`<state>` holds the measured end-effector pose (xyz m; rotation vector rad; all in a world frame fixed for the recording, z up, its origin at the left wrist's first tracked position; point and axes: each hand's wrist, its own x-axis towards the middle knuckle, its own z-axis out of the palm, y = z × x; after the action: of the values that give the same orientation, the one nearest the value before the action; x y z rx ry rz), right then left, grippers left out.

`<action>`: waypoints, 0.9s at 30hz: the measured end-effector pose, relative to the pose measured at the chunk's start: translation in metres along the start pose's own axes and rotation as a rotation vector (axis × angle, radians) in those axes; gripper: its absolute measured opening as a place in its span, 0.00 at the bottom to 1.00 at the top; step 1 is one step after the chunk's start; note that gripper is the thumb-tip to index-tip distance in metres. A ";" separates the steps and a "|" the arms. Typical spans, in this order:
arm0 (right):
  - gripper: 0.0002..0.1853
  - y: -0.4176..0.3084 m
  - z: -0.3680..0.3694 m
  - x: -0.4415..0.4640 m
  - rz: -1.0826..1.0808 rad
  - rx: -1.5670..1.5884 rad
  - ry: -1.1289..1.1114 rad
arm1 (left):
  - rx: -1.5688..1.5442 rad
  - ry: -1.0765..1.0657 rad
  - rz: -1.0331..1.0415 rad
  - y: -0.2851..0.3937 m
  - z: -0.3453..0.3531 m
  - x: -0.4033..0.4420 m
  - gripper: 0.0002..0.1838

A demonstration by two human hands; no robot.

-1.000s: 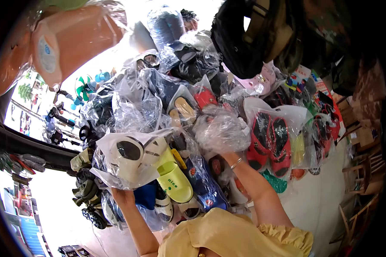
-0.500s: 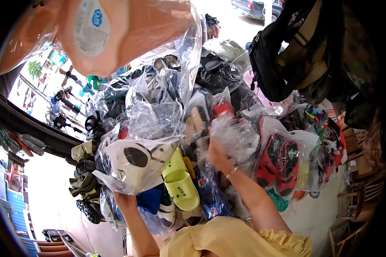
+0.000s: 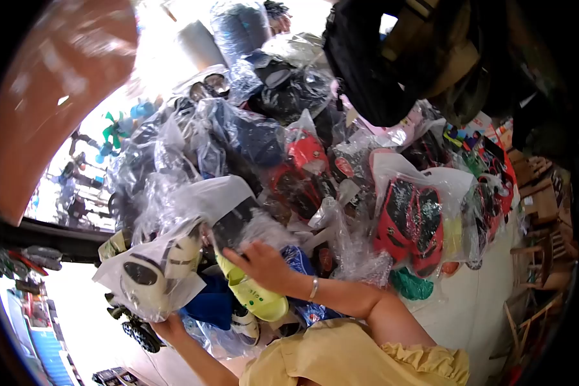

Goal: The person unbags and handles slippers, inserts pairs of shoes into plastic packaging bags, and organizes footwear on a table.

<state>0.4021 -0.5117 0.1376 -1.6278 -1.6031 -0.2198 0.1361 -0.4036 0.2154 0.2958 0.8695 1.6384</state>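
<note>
In the head view, the left hand (image 3: 168, 325) grips a clear bag (image 3: 190, 293) holding white shoes (image 3: 141, 293). The right hand (image 3: 264, 265), fingers partly spread, is at the lime slides (image 3: 262, 301), its grip unclear. The slides look unbagged; red-black shoes (image 3: 410, 222) are bagged.

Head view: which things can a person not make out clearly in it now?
All in the head view:
- Left hand: some fingers hidden behind the bagged white footwear.
- Yellow-green slide: partly covered by the right hand.
- Plastic beside the right hand: blurred.
- Hanging black bag: cut off by the top edge.
</note>
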 end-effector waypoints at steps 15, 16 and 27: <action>0.32 0.068 -0.001 -0.006 0.262 0.299 0.339 | 0.079 -0.150 0.011 -0.004 0.013 -0.001 0.24; 0.30 0.088 -0.006 -0.010 0.477 0.303 0.337 | 0.082 -0.111 0.029 -0.008 0.021 -0.007 0.24; 0.30 0.175 -0.045 0.005 0.836 0.984 0.791 | 0.103 -0.156 0.039 0.002 -0.003 0.006 0.25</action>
<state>0.5784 -0.5108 0.0961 -1.0473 -0.2309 0.3045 0.1305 -0.3993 0.2131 0.5088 0.8348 1.5854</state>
